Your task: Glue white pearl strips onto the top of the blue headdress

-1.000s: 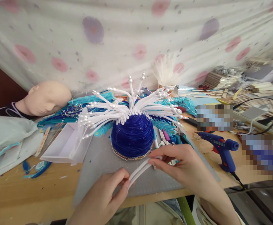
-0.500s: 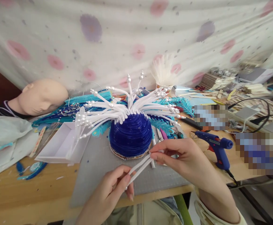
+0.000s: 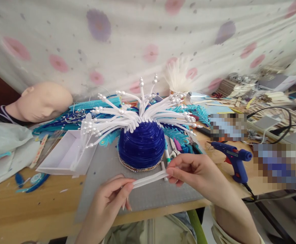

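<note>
Between my two hands stretches a doubled white fuzzy stem [image 3: 150, 179], like a pipe cleaner, nearly level above the grey cutting mat [image 3: 153, 200]. My left hand [image 3: 117, 195] pinches one end between thumb and fingers. The other end sits in the pinched fingers of my right hand [image 3: 186, 169]. Just beyond stands a dark blue domed headpiece [image 3: 141, 145] with a beaded rim. White stems [image 3: 160, 113] tipped with pearl beads fan out from its top. A white and green marker-like stick [image 3: 167, 154] lies to its right, partly behind my right hand.
A blue glue gun [image 3: 233, 157] stands to the right, its cord trailing off the table edge. At left are a white open box [image 3: 61, 154] and a mannequin head [image 3: 45, 101]. Scissors [image 3: 173, 147] and turquoise feather-like pieces [image 3: 197, 113] lie beyond my right hand.
My left hand has shifted left and slightly up, bringing the white stem from a slant to nearly level with its strands closer together. My right hand has barely moved.
</note>
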Demonstrator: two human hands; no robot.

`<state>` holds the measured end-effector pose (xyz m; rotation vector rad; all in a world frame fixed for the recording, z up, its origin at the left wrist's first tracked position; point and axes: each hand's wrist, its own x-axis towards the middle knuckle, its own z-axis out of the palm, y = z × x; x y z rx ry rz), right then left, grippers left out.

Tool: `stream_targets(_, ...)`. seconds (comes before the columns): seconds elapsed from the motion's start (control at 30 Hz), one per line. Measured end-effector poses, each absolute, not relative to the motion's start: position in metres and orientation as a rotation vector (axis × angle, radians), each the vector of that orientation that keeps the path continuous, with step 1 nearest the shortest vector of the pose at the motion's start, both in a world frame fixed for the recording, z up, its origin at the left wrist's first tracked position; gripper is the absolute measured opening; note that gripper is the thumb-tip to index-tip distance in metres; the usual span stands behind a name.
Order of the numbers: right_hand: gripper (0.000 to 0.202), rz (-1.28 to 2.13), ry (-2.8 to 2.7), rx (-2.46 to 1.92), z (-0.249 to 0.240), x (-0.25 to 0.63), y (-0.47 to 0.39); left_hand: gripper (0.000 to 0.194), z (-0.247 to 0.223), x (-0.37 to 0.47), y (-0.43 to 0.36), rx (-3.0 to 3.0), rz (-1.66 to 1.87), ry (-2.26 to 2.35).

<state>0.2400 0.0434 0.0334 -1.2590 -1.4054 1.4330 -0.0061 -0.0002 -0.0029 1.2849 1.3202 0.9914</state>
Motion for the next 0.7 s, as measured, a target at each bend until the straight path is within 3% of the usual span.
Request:
stream_targets(0.2, 0.024, 1.670, -1.234, -1.252, 0.026, 0.242, 0.042, 0.025, 0.008, -0.003, -0.006, 1.204, 1.102, 1.370)
stream_targets(0.43, 0.014, 1.541, -1.271, -1.126, 0.021, 0.244, 0.042, 0.003, 0.014, -0.001, -0.006, 1.154, 1.251, 1.414)
stream_targets(0.7, 0.011, 1.413, -1.264, -1.146, 0.016, 0.243, 0.039, 0.006, 0.004, -0.009, 0.002, 1.358, 1.330, 1.308)
